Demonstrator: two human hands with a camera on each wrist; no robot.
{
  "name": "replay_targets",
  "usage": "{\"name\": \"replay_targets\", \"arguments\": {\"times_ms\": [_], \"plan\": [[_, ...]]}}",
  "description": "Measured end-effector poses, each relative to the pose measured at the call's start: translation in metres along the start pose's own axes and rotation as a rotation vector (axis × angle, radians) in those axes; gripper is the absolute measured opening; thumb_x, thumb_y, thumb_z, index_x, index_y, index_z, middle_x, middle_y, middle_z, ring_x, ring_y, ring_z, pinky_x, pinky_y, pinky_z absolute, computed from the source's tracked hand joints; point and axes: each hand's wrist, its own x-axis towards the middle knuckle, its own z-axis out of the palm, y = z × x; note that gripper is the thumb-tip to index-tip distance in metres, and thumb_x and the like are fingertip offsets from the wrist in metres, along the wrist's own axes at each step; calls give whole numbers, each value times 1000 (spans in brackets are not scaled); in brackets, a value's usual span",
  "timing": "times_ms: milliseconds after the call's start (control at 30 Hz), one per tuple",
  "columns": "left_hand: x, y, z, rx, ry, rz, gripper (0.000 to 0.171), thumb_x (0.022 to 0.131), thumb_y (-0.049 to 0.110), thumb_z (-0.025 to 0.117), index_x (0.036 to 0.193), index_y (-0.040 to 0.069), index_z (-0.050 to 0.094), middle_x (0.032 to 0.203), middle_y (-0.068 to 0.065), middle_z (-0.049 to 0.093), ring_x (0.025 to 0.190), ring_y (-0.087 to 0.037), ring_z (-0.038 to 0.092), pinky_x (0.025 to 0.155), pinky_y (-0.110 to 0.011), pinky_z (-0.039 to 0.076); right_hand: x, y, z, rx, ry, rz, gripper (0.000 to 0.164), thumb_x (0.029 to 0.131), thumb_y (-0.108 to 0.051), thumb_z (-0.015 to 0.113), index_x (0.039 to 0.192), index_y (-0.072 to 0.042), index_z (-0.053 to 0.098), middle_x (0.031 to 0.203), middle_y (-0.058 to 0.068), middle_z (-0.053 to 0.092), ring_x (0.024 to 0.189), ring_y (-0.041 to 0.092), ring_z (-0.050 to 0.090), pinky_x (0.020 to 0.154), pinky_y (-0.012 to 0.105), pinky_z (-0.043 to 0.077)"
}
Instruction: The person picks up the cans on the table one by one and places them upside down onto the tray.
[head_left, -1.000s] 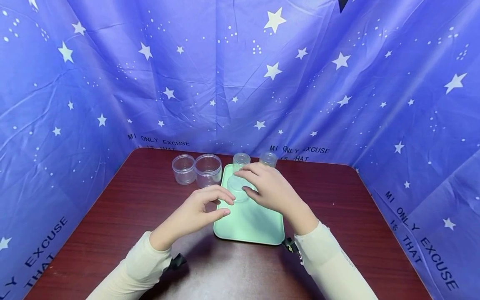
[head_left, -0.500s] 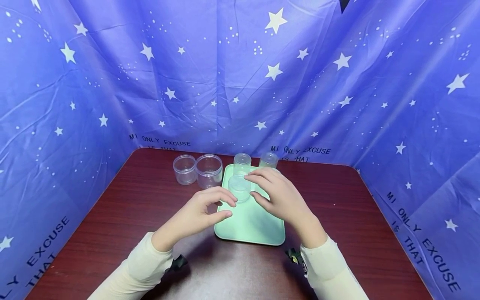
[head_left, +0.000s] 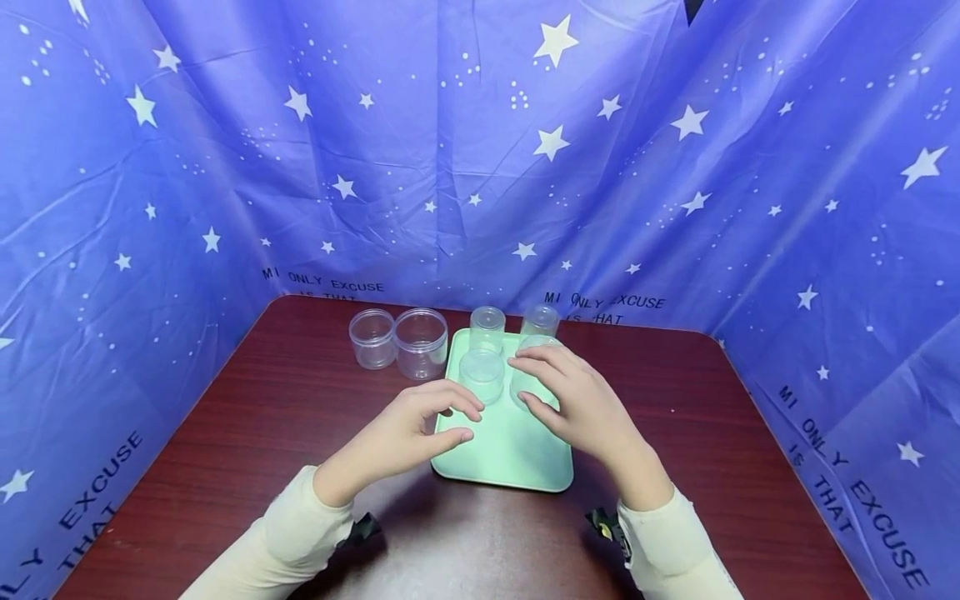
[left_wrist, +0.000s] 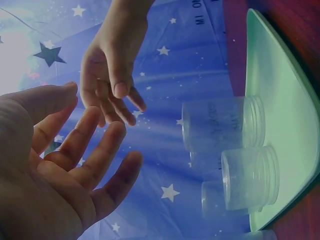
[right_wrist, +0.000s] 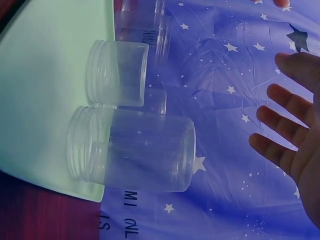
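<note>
In the head view my left hand (head_left: 408,429) hovers over the front left of the green tray (head_left: 502,462), fingers loosely bent and holding nothing. Just beyond its fingertips a short clear plastic jar (head_left: 481,379) stands upside down on the tray. My right hand (head_left: 592,408) hangs above the tray's right side, also holding nothing. It partly hides a bigger clear jar, which the right wrist view shows plainly as an upturned jar (right_wrist: 145,150) with its threaded mouth against the tray. A gap separates the right fingers from that jar.
Two clear jars, a smaller one (head_left: 372,340) and a larger one (head_left: 421,343), stand mouth up left of the tray. Two narrower clear jars, one left (head_left: 487,329) and one right (head_left: 540,323), stand at the tray's far end. Starry blue cloth (head_left: 480,167) surrounds the table.
My right hand has drawn back to the right, away from the short jar, uncovering it and part of the bigger jar. The left hand has barely moved.
</note>
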Motion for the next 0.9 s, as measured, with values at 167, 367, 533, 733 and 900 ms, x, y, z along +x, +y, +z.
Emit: {"name": "replay_targets", "arguments": {"times_ms": [167,367,533,733,900], "plan": [[-1,0,-1,15,13,-16,19,94,11,75,111,16,70,116,4,69,106,-10,63,89,-31,52,-4,2,3,22,3,16,49,90,-21,78,137,-16,64,138,4,61,132,24,56,110,41,45],[0,-1,0,3,9,-2,19,94,11,75,112,15,70,116,2,70,106,-11,63,89,-37,54,-11,5,6,47,17,28,49,89,-20,78,135,-15,65,137,4,61,130,23,56,108,40,46],[1,0,-1,22,14,-2,19,94,12,75,111,16,70,116,2,70,106,-9,63,89,-35,54,-13,5,8,52,18,21,48,89,-20,78,135,-14,65,136,4,62,128,24,57,107,41,46],[2,3,-4,29,17,5,20,94,11,75,112,16,70,117,5,69,108,-11,63,89,-28,52,-12,4,5,43,26,8,49,88,-19,78,136,-15,64,136,4,62,128,24,57,107,40,45],[1,2,-4,20,15,8,20,94,10,75,112,15,70,117,4,69,108,-11,63,88,-26,52,-10,3,3,38,52,-15,50,88,-19,78,135,-14,65,135,5,62,127,24,58,108,38,44]]}}
